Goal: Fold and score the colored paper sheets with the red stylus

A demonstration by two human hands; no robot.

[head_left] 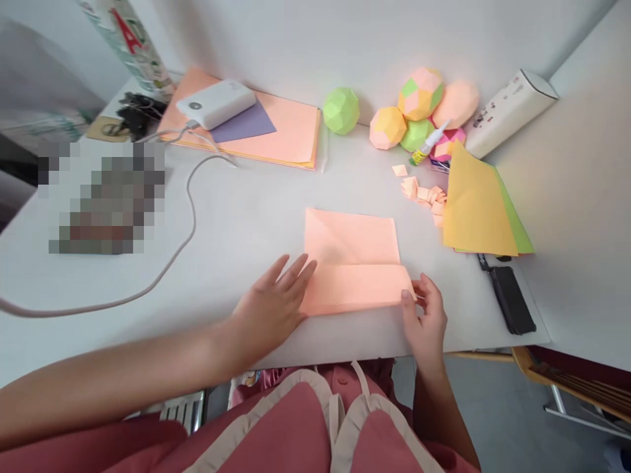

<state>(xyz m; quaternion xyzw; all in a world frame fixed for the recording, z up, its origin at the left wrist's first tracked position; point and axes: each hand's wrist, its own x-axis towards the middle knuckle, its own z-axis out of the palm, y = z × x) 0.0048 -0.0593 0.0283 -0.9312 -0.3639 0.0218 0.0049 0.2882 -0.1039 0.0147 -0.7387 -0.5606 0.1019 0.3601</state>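
A peach sheet of paper (352, 282) lies on the white table in front of me, its near part folded over with the crease running crosswise. My left hand (276, 302) rests at the sheet's left edge, fingers spread and fingertips touching the paper. At the right edge, my right hand (424, 315) pinches the folded paper's near corner between thumb and fingers. Small cut peach paper pieces (428, 197) lie in a loose cluster beyond the sheet to the right.
Faceted paper balls (387, 128) and a glue stick (428, 143) sit at the back. Yellow paper (478, 207) and a black pouch (513, 299) are on the right. A power bank (217, 104) tops a paper stack (290, 135); its cable (192, 217) crosses the left side.
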